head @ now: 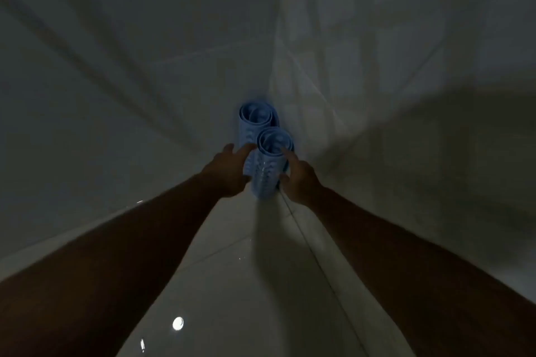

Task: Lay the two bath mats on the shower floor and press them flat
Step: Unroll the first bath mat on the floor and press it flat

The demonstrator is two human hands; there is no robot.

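Down in the corner where the two walls meet the floor (232, 284), both bath mats stand upright as rolled tubes, light blue, open ends facing up at me. Near roll (268, 166) is just in front of the far roll (255, 122) and they look to be touching; far one sits tight vs the corner. Neither is unrolled yet, nothing flat on the tiles.

My left hand (229, 172) is on the left side of the near roll, fingers spread & not clenched, index tip reaching up by the rim. My right hand (298, 177) is on the right side, also spread, one finger at the rim, thumb low against the tube wall. So both hands flank the near roll w/ loose, unclosed fingers. Pic is dim & blurry, so can't say if I'm really pressing it or only brushing it.

Floor tiles are pale & glossy, w/ a round light reflection (177, 323) near the bottom. Dark shadow runs from the rolls back toward me.
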